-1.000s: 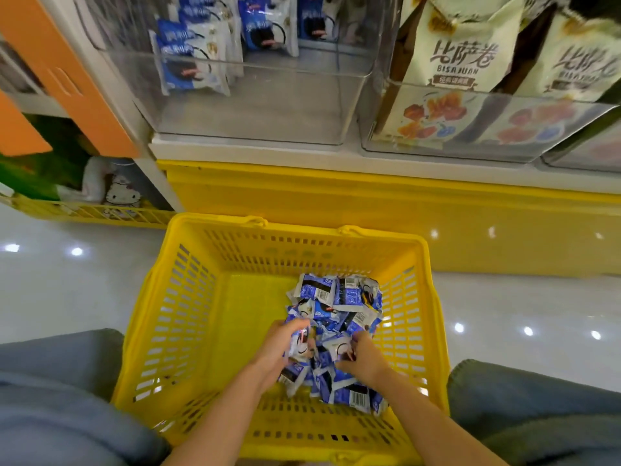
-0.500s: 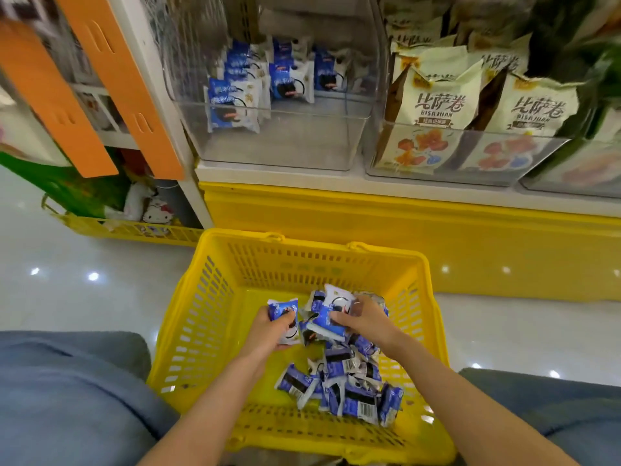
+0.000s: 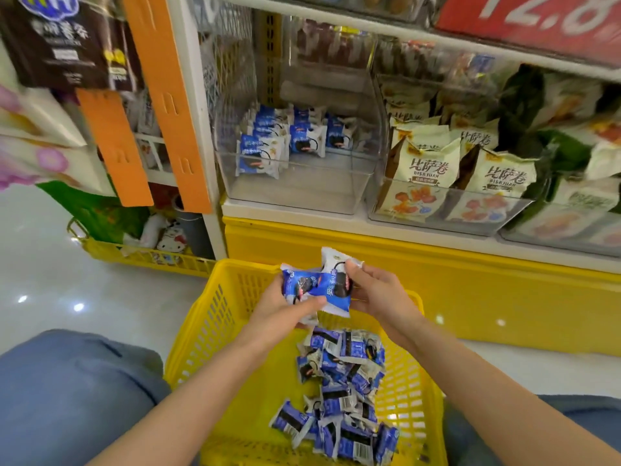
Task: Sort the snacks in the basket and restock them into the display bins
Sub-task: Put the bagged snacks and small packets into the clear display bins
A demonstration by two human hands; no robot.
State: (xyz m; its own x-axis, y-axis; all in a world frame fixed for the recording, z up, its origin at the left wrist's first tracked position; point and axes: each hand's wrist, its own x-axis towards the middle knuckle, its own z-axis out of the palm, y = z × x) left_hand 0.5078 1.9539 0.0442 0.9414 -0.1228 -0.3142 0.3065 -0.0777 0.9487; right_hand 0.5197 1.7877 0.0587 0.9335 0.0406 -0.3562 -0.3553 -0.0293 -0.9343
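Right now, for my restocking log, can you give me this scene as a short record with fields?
basket: yellow, loose pile of packets inside
left hand: grips a blue snack packet above the basket
right hand: grips a second packet, overlapping the first
clear bin: shelved packets of the same kind, mostly left and back
next bin: upright cream bags

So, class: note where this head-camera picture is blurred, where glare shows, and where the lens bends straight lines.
Head view: the brown pack top left and the red price sign are smeared; the held packets are fairly sharp; small light spots glare on the glossy floor; the orange strips lean, likely wide-angle distortion.
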